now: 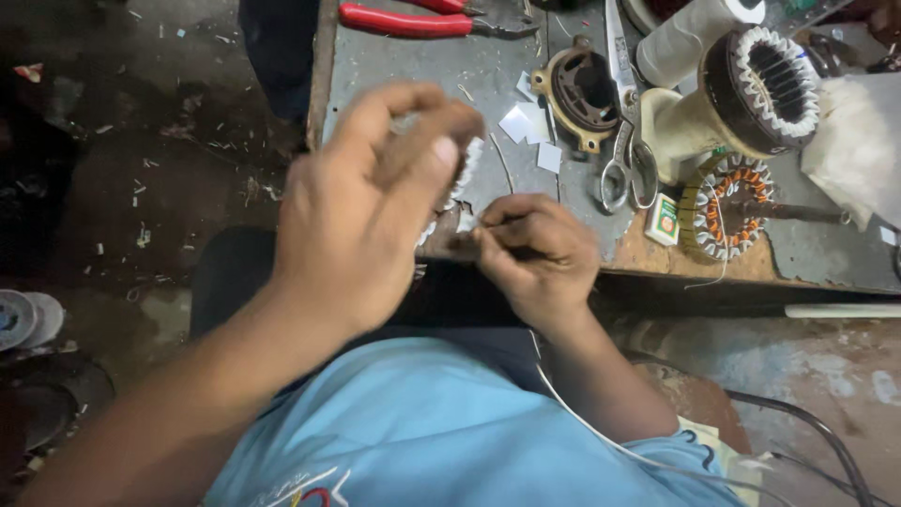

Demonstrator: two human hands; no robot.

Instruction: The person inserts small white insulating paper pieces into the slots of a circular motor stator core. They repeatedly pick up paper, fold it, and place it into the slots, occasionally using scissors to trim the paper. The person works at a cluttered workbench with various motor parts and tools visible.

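My left hand [371,202] is raised close to the camera, fingers curled around a round wound part with white paper slot liners [466,161], mostly hidden behind the hand. My right hand [537,252] sits just below it at the table's front edge, fingertips pinched on something thin near the part; a white thread or wire [582,418] trails from under it down across my light blue shirt [422,432]. What exactly the right fingers pinch is too small to tell.
On the grey worktable [394,66]: red-handled pliers [413,21], scissors [624,141], a brown round housing [582,89], white paper scraps [527,127], a stator on a stand [760,89], a copper-wound stator [727,207], a small box [664,219]. Dirty floor lies left.
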